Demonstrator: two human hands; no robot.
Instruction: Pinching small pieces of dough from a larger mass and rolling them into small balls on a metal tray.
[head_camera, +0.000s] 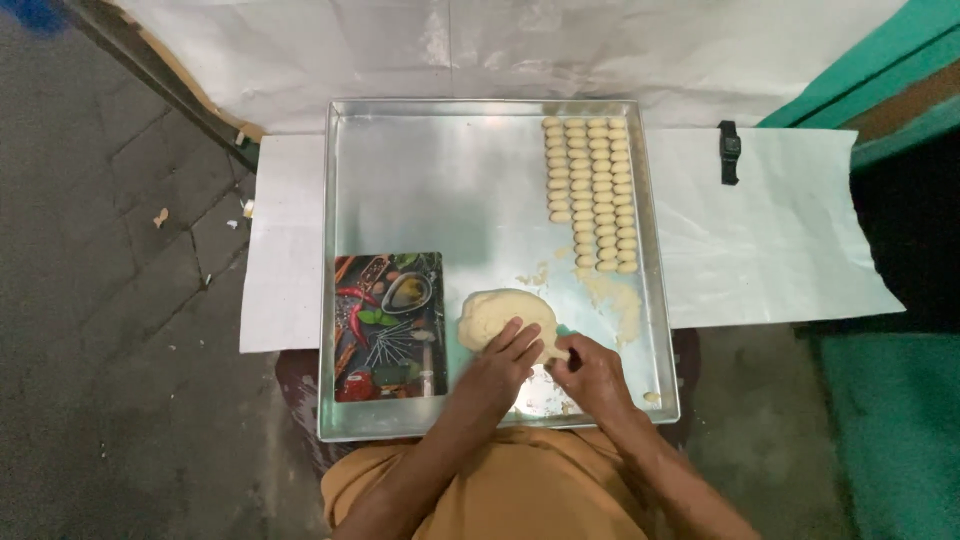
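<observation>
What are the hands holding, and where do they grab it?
The left hand rests its fingers on the near edge of the dough. The right hand pinches a small bit at the dough's near right side.

The tabletop (770, 250) is covered with white sheeting and bears a large square metal tray (440, 180), set centrally, with a black wristwatch (730, 152) lying on the sheet well apart to the tray's right. Directly on the tray floor lie a rectangular cutting board (390, 325) printed with vegetables and spices at the near-left, a pale dough lump (500, 312) just beside the board's right edge, and rows of small shaped dough pieces (595, 190) packed along the far-right side. Loose crumbs (620, 300) are scattered between the rows and the lump.
</observation>
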